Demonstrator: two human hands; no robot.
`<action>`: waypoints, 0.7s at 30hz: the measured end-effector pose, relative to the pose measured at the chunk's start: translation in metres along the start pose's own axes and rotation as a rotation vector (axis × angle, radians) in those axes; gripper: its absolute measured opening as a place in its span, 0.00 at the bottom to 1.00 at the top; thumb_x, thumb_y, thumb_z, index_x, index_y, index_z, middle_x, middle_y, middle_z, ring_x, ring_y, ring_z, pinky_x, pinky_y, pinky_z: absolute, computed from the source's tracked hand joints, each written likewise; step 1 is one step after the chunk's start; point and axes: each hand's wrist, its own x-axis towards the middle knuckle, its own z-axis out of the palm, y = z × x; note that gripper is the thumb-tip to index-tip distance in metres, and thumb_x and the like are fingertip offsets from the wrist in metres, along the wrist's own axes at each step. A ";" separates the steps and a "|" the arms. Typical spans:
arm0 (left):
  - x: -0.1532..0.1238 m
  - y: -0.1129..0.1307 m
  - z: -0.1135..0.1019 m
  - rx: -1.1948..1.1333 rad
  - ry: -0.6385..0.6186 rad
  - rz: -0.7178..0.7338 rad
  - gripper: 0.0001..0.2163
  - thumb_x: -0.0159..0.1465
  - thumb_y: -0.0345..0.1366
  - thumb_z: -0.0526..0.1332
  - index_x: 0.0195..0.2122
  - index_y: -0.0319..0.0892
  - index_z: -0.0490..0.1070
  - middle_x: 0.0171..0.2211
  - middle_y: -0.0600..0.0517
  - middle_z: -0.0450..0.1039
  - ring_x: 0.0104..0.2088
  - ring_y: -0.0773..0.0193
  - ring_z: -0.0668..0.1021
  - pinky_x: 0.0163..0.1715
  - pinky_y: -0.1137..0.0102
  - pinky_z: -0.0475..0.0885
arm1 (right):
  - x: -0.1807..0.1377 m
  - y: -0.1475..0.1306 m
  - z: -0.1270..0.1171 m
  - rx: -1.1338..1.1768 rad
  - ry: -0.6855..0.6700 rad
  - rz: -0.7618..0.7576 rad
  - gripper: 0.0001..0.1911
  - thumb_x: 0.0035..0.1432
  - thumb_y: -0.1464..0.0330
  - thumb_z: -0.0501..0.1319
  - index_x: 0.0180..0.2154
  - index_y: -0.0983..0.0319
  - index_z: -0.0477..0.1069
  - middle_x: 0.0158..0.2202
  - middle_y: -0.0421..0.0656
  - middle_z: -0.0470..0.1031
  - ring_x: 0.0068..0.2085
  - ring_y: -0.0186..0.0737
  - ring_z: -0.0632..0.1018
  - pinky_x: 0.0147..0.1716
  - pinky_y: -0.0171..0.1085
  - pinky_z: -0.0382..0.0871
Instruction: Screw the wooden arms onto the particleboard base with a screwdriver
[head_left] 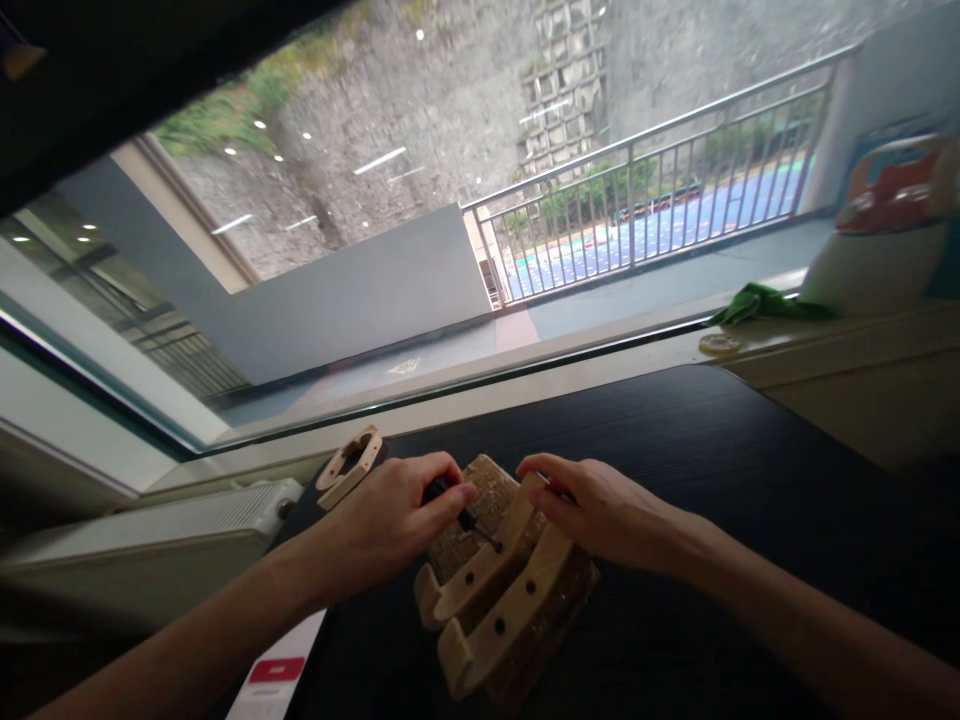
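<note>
Bare forearms (247, 610) angle in to curved wooden pieces on a black table (660, 430).
Nearest lies one curved piece (517, 605) with two dark holes, beside a farther curved piece (486, 570); a rough block (487, 490) seems to prop both. The left hand (424, 500) is curled closed round a dark screwdriver-like tool (469, 522), its tip at the farther piece — slanted, probably so it meets the wood. The right hand (592, 500), half-closed, pinches that piece's far end — likely to steady it. Beyond the left wrist, a ring-shaped wooden piece (346, 487) sits near the table edge, seemingly out of the way; past the window stands a railing (630, 200).
</note>
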 end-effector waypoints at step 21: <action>0.001 0.003 -0.005 -0.100 -0.108 0.157 0.12 0.64 0.41 0.47 0.47 0.45 0.59 0.25 0.58 0.66 0.22 0.70 0.66 0.22 0.75 0.60 | 0.000 0.000 0.000 -0.006 -0.003 0.013 0.18 0.60 0.62 0.47 0.48 0.58 0.67 0.26 0.40 0.71 0.24 0.32 0.68 0.24 0.30 0.55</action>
